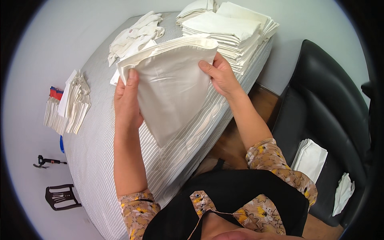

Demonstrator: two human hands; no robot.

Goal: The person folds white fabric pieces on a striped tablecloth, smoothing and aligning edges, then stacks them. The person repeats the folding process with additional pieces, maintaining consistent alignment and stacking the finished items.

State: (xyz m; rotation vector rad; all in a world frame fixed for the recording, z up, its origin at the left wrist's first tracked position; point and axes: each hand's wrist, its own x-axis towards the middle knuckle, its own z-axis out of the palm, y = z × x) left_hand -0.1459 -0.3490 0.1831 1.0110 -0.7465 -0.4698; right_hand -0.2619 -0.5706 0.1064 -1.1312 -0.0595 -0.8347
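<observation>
Both my hands hold up a folded white cloth [172, 88] over the bed, its layered folds at the top and a corner hanging down. My left hand [127, 96] grips its left upper corner, thumb on the near face. On the right edge, my right hand [222, 76] pinches the cloth between thumb and fingers. Behind it, a tall stack of folded white cloths [224, 30] stands at the bed's far right. A loose heap of white cloth [138, 34] lies at the far left, and part of another white piece shows behind the held cloth.
The striped mattress [96, 160] spreads beneath my hands. Folded white cloths [76, 106] and a red-and-blue item [56, 93] sit at its left edge. Right of the bed stands a black sofa [320, 108] holding a folded white bundle [312, 160] and a crumpled white cloth [343, 194]. A dark chair [62, 197] is at left.
</observation>
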